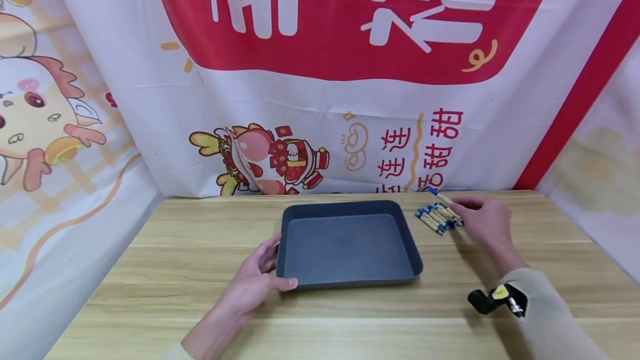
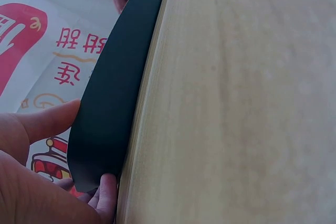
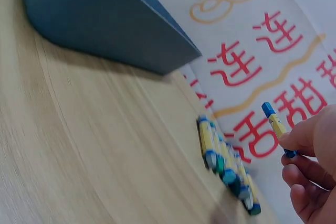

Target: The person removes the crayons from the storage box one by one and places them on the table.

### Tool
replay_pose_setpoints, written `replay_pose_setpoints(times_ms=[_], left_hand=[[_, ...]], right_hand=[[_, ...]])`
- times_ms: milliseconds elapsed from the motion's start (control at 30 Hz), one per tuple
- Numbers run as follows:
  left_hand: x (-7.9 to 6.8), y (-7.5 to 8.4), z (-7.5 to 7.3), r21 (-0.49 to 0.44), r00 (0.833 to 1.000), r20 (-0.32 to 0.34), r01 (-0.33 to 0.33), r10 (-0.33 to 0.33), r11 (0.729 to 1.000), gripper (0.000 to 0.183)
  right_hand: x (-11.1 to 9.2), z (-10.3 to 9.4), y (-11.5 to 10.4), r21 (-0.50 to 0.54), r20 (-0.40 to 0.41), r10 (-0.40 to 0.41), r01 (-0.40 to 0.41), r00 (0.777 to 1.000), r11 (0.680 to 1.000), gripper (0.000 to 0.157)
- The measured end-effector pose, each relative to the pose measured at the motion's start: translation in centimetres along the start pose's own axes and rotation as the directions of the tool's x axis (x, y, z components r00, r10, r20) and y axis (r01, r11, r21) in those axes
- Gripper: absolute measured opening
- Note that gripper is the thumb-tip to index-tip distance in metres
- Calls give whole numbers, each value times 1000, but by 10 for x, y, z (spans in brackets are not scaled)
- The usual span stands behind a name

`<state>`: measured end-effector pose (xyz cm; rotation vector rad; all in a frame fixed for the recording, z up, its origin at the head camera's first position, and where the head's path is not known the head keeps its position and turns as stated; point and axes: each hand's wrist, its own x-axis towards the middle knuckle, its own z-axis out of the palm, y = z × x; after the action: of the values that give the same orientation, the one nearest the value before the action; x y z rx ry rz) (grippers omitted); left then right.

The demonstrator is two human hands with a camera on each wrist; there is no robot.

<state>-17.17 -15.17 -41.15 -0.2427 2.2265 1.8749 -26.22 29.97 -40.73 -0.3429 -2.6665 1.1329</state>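
A shallow dark grey rectangular tray (image 1: 350, 249) lies on the wooden table. My left hand (image 1: 255, 276) holds its near left corner, thumb (image 2: 55, 121) at the rim and the other fingers along the side wall. To the right of the tray, my right hand (image 1: 482, 224) pinches a blue-and-yellow crayon (image 3: 275, 121) between thumb and fingers, raised above the table. Just under and left of it lies a row of several similar crayons (image 1: 434, 220), side by side; in the right wrist view some of their ends (image 3: 229, 176) show blue and green.
The wooden table (image 1: 210, 249) ends at the back against a white cloth (image 1: 165, 121) printed with red characters and cartoon figures. Similar printed cloth hangs at left and right. A black device (image 1: 495, 299) is strapped at the right wrist, by the sleeve.
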Motion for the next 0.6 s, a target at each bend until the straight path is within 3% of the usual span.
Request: replay_pose_setpoints(times_ms=[200,333,600], left_hand=[[0,1,0,4,1000,-4,7,-7,1000,106],[0,1,1,2,1000,-5,8,-8,1000,106],[-1,0,1,-15,1000,2,-11,11,1000,106]], right_hand=[[6,-5,18,-3,-16,35,-35,999,999,42],[9,-5,28,-7,-9,104,-104,995,995,43],[13,0,38,-33,-22,176,-177,984,984,41]])
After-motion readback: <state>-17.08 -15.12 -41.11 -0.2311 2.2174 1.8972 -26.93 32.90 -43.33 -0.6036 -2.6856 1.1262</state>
